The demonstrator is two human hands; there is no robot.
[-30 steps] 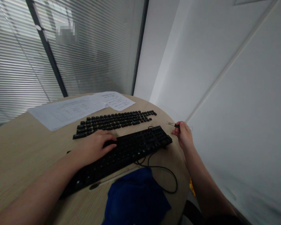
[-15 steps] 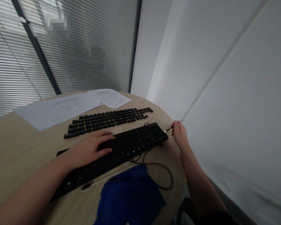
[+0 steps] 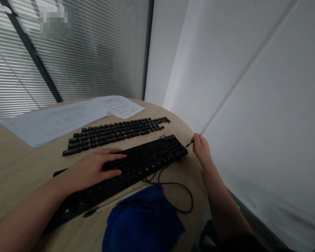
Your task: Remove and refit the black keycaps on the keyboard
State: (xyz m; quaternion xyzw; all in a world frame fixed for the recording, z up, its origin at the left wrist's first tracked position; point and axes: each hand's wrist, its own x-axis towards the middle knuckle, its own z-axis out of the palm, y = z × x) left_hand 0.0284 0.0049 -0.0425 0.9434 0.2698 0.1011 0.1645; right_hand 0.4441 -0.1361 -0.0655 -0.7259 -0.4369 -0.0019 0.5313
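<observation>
A black keyboard point(image 3: 136, 171) lies slantwise on the table, many of its keycaps off. My left hand point(image 3: 94, 171) rests on its left part, fingers stretched out and apart. At the keyboard's far right end, my right hand point(image 3: 201, 147) pinches a slim dark tool point(image 3: 189, 144) with a pale metallic tip. That tip is at the keyboard's right edge; I cannot tell whether it touches. Behind the keyboard, loose black keycaps point(image 3: 115, 134) are laid out in rows.
Printed papers point(image 3: 60, 120) lie at the back left of the round-edged wooden table point(image 3: 13, 168). In front of the keyboard are a blue cloth point(image 3: 144, 220), a looped black cable point(image 3: 183, 185) and a thin pale stick with a dark end point(image 3: 90, 212). A white wall point(image 3: 265, 122) borders the right.
The view has shifted slightly, so the table things sit a little further left and the keycaps and papers higher. Both hands keep the same hold, and the tool's tip remains by the keyboard's right end.
</observation>
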